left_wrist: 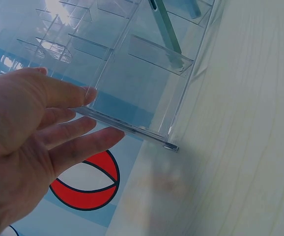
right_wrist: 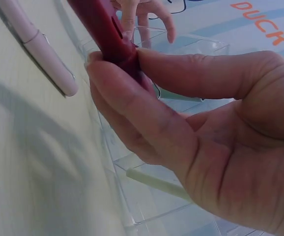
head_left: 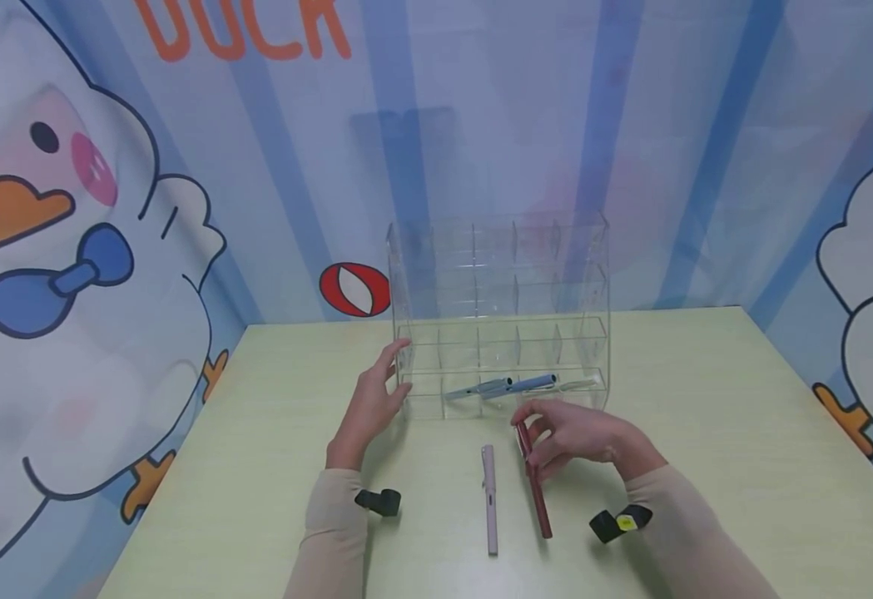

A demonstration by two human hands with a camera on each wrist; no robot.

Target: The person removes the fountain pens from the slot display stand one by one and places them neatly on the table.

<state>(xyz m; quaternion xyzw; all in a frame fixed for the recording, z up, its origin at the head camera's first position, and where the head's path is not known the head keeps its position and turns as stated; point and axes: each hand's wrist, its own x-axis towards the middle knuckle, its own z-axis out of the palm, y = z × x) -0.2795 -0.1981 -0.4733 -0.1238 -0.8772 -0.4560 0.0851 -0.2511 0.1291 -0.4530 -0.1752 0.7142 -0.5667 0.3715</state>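
A clear acrylic rack with tiered compartments stands on the pale green table. My left hand rests open against the rack's left wall, fingers straight. My right hand pinches the upper end of a dark red pen between thumb and fingers; the pen slants down toward me, just in front of the rack. A pale pink pen lies on the table to the left of it. In the rack's lowest row lie two grey-blue pens and a pale green one.
A printed backdrop with cartoon ducks and a red-and-white ball surrounds the table on three sides. Black wrist straps sit on both my forearms. Bare tabletop stretches to the left and right of the rack.
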